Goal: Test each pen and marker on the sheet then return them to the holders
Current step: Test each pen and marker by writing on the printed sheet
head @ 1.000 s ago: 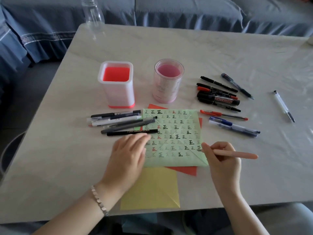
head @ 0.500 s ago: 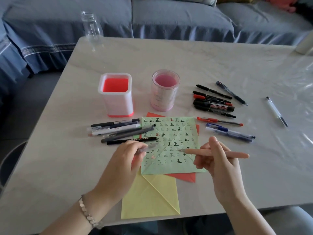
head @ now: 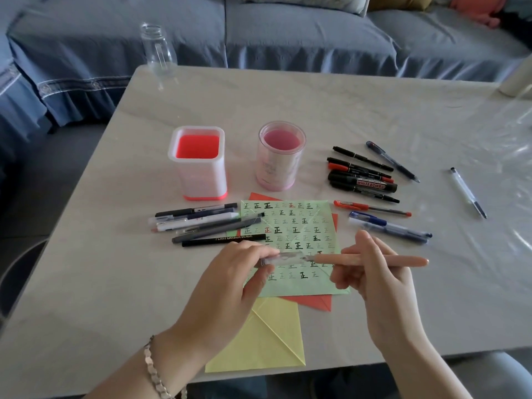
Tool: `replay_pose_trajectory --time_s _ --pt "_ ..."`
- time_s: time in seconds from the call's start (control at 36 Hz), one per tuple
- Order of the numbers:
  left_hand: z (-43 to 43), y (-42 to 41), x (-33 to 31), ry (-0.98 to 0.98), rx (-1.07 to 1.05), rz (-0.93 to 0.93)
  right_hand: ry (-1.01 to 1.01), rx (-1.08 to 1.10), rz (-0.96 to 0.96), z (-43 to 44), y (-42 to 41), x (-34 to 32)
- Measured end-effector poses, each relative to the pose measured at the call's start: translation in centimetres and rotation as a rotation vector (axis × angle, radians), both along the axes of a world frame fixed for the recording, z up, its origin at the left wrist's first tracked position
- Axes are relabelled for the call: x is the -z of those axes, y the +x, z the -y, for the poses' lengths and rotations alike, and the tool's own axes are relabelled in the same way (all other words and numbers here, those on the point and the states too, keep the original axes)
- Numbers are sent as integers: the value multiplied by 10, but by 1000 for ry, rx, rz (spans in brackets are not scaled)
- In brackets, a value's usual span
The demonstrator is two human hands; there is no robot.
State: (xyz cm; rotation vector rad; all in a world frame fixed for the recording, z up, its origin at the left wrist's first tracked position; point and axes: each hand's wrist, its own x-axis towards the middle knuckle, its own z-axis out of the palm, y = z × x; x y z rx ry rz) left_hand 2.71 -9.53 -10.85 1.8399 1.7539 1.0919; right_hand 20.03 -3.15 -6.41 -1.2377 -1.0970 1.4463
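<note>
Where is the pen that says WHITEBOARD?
The whiteboard marker lies on the table, in the pen cluster right of the round pink holder, above the red pen.

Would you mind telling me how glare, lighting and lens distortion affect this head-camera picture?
Head view: glare streaks the clear plastic sheet on the table's right side; light is dim and soft, with faint shadows; wide-angle distortion bows the table's far edge; the clear pen cap in the left hand looks smeared, while the peach pen in the right hand stays crisp.
</note>
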Motion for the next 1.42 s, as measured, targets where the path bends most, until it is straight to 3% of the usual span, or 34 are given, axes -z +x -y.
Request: replay_pose_trajectory --time_s 0.25,0.36,0.53,0.67,0.75,0.81,0.97,1.06,1.19,1.31,1.42 --pt "-1 8 -5 7 81 -10 -3 -39 44 2 -5 3" --pt "-2 21 -12 -144 191 198 12 -55 104 9 -16 10" --pt "-14 34 -29 -296 184 496 46 13 32 2 -16 14" --pt "-36 36 -45 -707 321 945 191 -62 26 -5 -4 6" --pt "-43 40 -52 -822 404 1035 228 -82 14 -9 1 2" --pt "-49 43 -54 -779 372 927 205 -36 -11 -10 1 4" --pt "-53 49 -46 -362 294 247 -17 186 -69 -10 0 24" --pt "-54 49 -35 -169 240 59 -32 123 -25 -14 -1 23" --pt "-54 26 -5 5 14 -75 170 -251 423 -51 5 28" --pt "-44 -8 13 -10 -171 -134 426 -114 865 -107 27 39" --pt "-30 -40 23 -29 -258 -240 396 -108 1165 -156 38 47"
